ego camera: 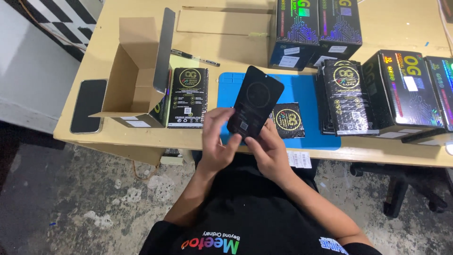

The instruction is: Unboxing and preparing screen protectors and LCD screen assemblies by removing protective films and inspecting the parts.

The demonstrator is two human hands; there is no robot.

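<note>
I hold a flat black phone-screen panel (255, 101) upright over the near edge of a blue work mat (302, 94). My left hand (218, 141) grips its lower left edge with fingers curled at its bottom. From below, my right hand (269, 148) supports the lower right corner. A small black sachet with a gold round emblem (288, 120) lies on the mat just behind the panel.
An open cardboard box (137, 71) stands at the left, a flat black packet (188, 97) beside it. A phone (88, 105) lies at the table's left edge. Stacked black packets (347, 94) and tall black boxes (406, 89) fill the right. A pen (193, 56) lies further back.
</note>
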